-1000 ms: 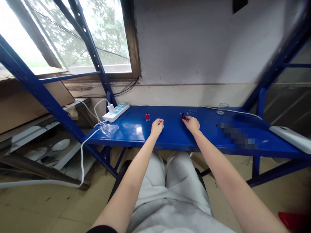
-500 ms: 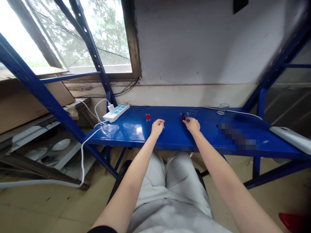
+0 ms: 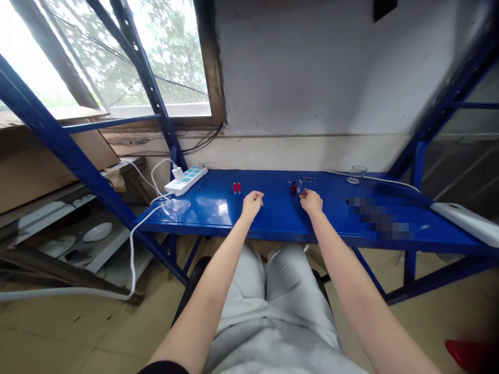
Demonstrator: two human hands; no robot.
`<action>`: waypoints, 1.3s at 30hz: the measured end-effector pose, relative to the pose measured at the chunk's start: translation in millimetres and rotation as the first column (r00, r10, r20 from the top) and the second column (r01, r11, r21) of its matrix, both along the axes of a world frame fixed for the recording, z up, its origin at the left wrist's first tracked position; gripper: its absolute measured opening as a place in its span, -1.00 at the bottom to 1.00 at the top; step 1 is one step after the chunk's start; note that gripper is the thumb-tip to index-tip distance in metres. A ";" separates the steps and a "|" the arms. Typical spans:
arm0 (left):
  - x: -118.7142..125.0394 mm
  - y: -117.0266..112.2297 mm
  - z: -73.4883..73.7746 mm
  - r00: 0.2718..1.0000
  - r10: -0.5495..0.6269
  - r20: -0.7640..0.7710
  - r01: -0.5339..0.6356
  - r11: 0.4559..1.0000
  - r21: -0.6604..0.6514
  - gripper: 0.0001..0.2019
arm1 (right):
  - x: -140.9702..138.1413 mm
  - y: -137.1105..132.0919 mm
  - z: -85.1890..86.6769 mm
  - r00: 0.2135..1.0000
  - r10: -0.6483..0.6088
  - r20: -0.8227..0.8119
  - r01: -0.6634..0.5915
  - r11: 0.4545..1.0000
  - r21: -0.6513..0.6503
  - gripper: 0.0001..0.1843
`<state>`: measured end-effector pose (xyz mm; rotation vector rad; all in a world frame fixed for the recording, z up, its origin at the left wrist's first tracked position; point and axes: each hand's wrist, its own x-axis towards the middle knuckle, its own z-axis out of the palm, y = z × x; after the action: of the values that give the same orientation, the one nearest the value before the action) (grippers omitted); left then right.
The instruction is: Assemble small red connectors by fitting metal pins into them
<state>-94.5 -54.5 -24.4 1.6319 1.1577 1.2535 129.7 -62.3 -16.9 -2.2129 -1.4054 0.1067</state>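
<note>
My left hand [image 3: 253, 203] rests low over the blue table, its fingers curled together; whatever they hold, if anything, is hidden. Two small red pieces with pale lower ends [image 3: 237, 188] stand side by side to its upper left. My right hand [image 3: 312, 201] has its fingertips closed beside a small clear bluish piece [image 3: 300, 185]. I cannot make out what lies between those fingers. Just left of the clear piece sits a small black-and-red item [image 3: 293, 188], apart from the hand. Behind it several tiny metallic pieces [image 3: 309, 179] lie in a row.
A white power strip [image 3: 187, 180] with a plug and cable lies at the left end of the blue table [image 3: 202, 221]. At the back right is a clear glass [image 3: 356, 174]. A white flat object [image 3: 465, 222] sits at the right end, and a blurred patch [image 3: 380, 218] covers something nearer.
My right hand has let go of the black-and-red item and shifted slightly right, so that item now stands free. My left hand has hardly moved.
</note>
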 end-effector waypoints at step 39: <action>0.2 -1.0 2.1 0.997 0.075 0.012 -0.074 0.997 -0.038 -0.86 | -14.1 -18.8 18.8 1.000 -0.015 -0.024 0.021 0.957 0.291 -0.65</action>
<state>-94.3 -55.5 -22.3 1.5641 1.2365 1.2798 115.6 -81.1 2.0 -1.9746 -1.2971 -0.0785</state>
